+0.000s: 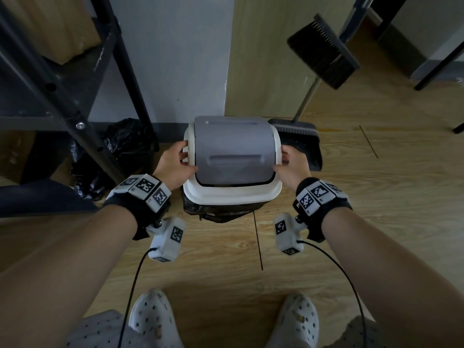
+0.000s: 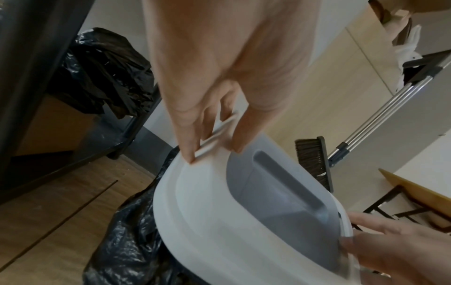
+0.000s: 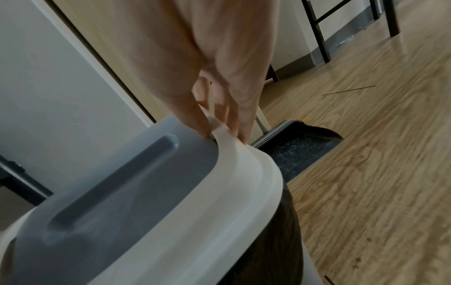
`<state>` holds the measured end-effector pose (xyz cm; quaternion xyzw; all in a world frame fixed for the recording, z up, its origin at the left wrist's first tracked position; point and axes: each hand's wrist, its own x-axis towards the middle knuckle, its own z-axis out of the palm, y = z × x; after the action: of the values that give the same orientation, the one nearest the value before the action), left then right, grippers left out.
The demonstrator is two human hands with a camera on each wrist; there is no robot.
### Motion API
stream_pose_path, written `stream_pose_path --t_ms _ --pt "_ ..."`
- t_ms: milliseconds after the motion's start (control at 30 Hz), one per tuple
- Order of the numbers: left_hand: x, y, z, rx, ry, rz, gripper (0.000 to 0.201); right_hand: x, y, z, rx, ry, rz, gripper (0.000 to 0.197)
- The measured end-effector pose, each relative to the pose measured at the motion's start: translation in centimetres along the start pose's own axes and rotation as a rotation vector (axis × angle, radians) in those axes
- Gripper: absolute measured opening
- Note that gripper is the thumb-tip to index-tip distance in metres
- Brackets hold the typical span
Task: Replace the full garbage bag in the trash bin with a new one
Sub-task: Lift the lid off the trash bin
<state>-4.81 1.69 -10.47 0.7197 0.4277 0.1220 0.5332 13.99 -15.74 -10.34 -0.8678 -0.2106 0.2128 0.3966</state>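
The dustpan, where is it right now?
In the head view the dustpan stands on the floor right of the trash bin, just beyond the right hand.

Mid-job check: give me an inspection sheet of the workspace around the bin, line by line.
Surface: wood-grain plank floor.
Job's things: white trash bin lid frame with grey swing flap; black garbage bag showing under its rim.
Clutter: crumpled black plastic bags, grey dustpan, black broom head.
Hands: left hand and right hand grip the lid's sides.
Cables: black wrist-camera cable.
Surroundings: black metal shelf, wall.
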Motion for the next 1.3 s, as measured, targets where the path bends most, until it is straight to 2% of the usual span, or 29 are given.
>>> stream_pose_path --t_ms 133,333,400,467,567,600,700,733,933,1100,1133,1300 --pt "-0.2 0.0 0.0 0.007 -0.01 -0.003 0.074 -0.3 0.0 -0.2 -0.005 0.007 -0.012 0.043" --pt "-0.7 -0.4 0.0 0.068 0.05 0.008 0.07 -1.1 -0.4 -0.2 -0.019 0.022 -0.044 0.043" --pt "-0.7 -0.5 0.0 0.184 0.048 -0.063 0.062 -1.3 -0.5 -0.2 -0.012 0.029 -0.041 0.045" --pt "-0.6 -0.8 0.1 0.255 0.014 -0.155 0.045 -1.3 -0.4 -0.1 -0.008 0.039 -0.033 0.048" --pt "-0.3 -0.9 0.2 0.196 -0.019 -0.251 0.025 -1.2 0.1 -0.2 -0.019 0.032 0.0 0.05" --pt "-0.3 -0.8 0.3 0.179 -0.021 -0.269 0.026 -1.1 0.3 -0.3 -0.03 0.014 0.019 0.051" --pt "-0.1 -0.6 0.3 0.147 -0.026 -0.281 0.064 -0.7 0.9 -0.5 0.011 -0.084 0.134 0.055" --pt "-0.1 -0.5 0.3 0.139 -0.026 -0.28 0.069 -0.7 1.1 -0.5 0.04 -0.107 0.166 0.056" --pt "-0.4 -0.1 0.2 0.115 0.038 -0.222 0.07 -0.7 1.2 -0.6 0.116 -0.093 0.151 0.045" --pt "-0.8 0.1 -0.6 0.005 0.042 -0.205 0.073 -1.3 0.9 -1.2 0.221 -0.104 0.163 0.051" --pt "-0.9 0.0 -0.8 -0.022 0.041 -0.197 0.071 -1.4 0.9 -1.4 0.242 -0.108 0.169 0.053" --pt "-1.3 0.4 -1.5 -0.095 0.02 -0.173 0.032 -2.0 0.9 -2.0 0.38 -0.138 0.235 0.06"
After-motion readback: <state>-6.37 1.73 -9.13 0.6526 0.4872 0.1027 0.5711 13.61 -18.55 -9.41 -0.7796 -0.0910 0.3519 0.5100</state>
